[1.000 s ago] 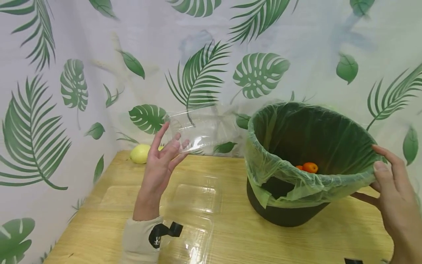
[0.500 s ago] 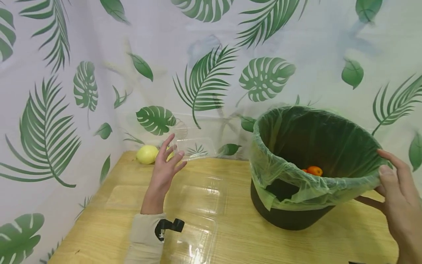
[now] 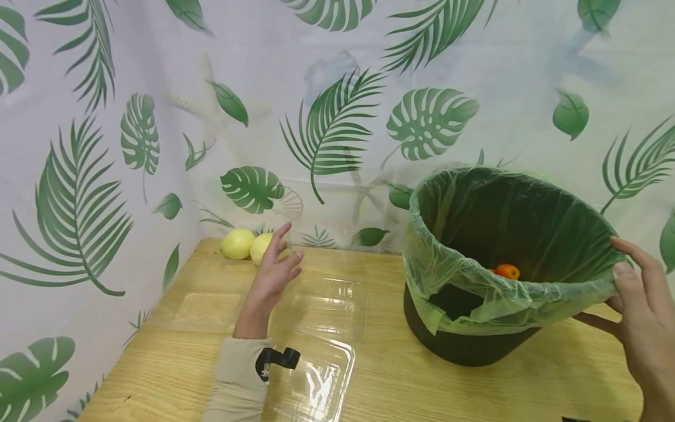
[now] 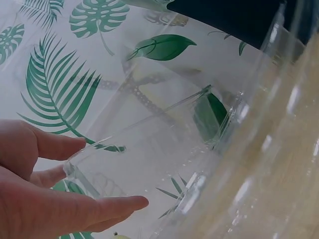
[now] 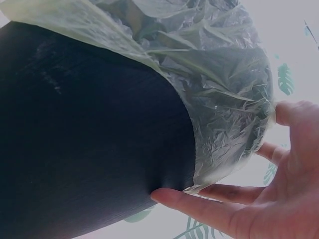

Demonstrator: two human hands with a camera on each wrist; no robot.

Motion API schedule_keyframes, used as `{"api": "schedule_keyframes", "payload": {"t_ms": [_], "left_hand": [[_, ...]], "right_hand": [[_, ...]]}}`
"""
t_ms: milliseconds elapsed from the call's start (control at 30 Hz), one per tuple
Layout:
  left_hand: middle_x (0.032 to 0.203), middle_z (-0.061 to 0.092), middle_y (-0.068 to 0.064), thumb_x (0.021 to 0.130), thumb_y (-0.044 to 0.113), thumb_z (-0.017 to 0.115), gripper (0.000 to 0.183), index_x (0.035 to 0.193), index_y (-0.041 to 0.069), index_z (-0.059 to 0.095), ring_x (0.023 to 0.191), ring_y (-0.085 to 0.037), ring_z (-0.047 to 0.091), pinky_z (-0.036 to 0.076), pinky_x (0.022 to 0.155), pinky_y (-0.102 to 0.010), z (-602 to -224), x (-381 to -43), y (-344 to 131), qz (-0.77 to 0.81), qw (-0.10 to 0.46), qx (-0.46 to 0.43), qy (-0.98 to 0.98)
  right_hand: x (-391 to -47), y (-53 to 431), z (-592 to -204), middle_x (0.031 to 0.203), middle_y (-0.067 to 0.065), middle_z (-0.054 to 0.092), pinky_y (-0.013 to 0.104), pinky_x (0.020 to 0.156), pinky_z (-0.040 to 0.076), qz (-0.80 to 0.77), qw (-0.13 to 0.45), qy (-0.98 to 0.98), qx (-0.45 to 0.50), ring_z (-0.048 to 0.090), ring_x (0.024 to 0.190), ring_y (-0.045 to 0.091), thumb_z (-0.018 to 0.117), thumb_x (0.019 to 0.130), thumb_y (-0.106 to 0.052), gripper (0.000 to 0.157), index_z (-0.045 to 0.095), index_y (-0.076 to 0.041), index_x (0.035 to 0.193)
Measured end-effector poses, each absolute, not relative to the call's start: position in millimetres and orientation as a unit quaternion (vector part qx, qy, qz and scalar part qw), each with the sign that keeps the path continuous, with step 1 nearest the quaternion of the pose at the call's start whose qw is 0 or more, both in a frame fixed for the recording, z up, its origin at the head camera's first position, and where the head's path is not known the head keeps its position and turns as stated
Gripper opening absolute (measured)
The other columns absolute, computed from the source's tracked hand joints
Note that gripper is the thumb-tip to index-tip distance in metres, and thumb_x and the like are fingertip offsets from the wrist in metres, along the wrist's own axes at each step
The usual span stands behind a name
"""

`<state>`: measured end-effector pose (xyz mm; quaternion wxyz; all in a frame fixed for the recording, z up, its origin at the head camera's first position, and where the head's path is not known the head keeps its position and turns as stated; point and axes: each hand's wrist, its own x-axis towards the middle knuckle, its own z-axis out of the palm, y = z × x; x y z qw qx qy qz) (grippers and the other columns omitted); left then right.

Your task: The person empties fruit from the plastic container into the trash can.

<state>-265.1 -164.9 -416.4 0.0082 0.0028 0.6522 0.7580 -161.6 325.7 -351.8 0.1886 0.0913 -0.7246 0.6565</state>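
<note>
In the left wrist view, my left hand [image 3: 271,278] grips the end of a clear plastic container [image 4: 144,154], thumb on one side and fingers on the other. This container is barely visible in the head view. My right hand [image 3: 645,310] holds the rim of a black trash bin [image 3: 469,349], with fingers spread along its outside. The bin leans toward me and to the right, lined with a thin green plastic bag [image 3: 474,293] folded over the rim. Small orange fruits [image 3: 507,271] show inside.
Two lemons [image 3: 237,244] sit at the back left of the wooden table [image 3: 390,375], partly behind my left hand. More clear plastic containers [image 3: 321,381] lie beside and in front of my left forearm. A leaf-patterned curtain [image 3: 337,135] closes off the back and left.
My left hand has lowered the clear container from in front of the curtain toward the table, its fingers closer together now. My right hand keeps hold of the tilted bin. The head view has shifted slightly.
</note>
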Motion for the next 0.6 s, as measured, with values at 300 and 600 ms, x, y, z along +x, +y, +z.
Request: {"api": "schedule_keyframes", "payload": {"t_ms": [300, 600], "left_hand": [[0.152, 0.004, -0.025, 0.094, 0.001, 0.053, 0.068, 0.148, 0.031, 0.025, 0.135, -0.045, 0.021, 0.035, 0.101, -0.055, -421.0, -263.9, -165.3, 0.732, 0.04, 0.013, 0.68], [0.154, -0.007, -0.025, 0.099, 0.001, 0.042, 0.061, 0.151, 0.022, 0.019, 0.141, -0.039, 0.008, 0.033, 0.102, -0.056, -424.5, -263.1, -162.4, 0.727, 0.075, 0.021, 0.682]], "right_hand": [[-161.1, 324.5, -350.7, 0.125, -0.002, 0.044, 0.02, 0.051, 0.051, 0.662, 0.188, -0.72, 0.09, 0.062, 0.089, 0.0, 0.034, 0.102, -0.018, 0.048, 0.025, -0.02, 0.149], [-160.7, 325.6, -350.0, 0.127, -0.001, 0.041, 0.021, 0.052, 0.052, 0.663, 0.19, -0.719, 0.091, 0.061, 0.091, 0.001, 0.034, 0.102, -0.017, 0.048, 0.026, -0.02, 0.149]]}}
